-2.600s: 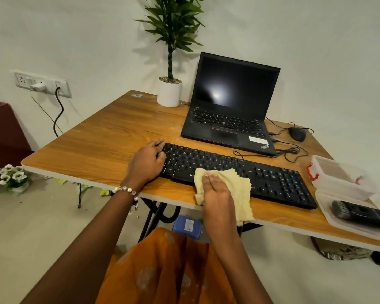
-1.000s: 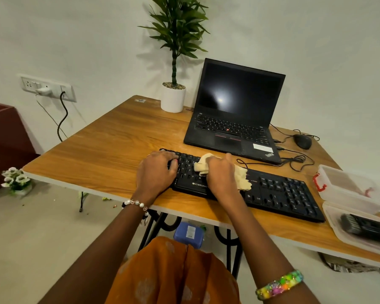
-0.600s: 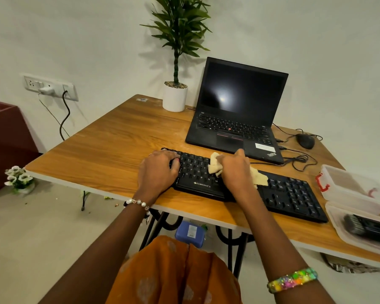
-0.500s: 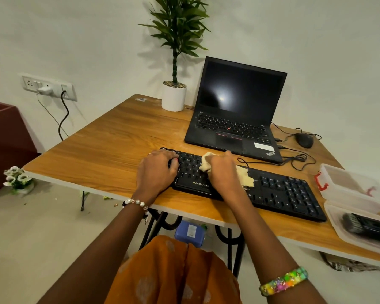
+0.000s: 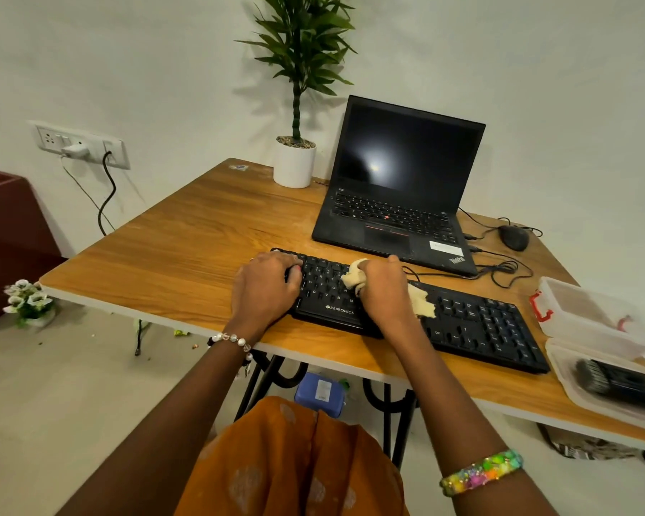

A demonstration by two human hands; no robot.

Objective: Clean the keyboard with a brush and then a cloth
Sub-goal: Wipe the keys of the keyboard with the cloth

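1. An open black laptop point(image 5: 399, 202) and a potted plant point(image 5: 295, 143) stand in the upper middle of the frame; a clear plastic tub point(image 5: 589, 314) and a lid holding the brush point(image 5: 622, 383) sit at right.
2. The black keyboard point(image 5: 473, 325) lies mid-frame on the wooden table point(image 5: 187, 255).
3. Your left hand point(image 5: 265, 288) curls over its left end; your right hand point(image 5: 384, 288) grips the crumpled yellow cloth point(image 5: 354, 277) on the keys.
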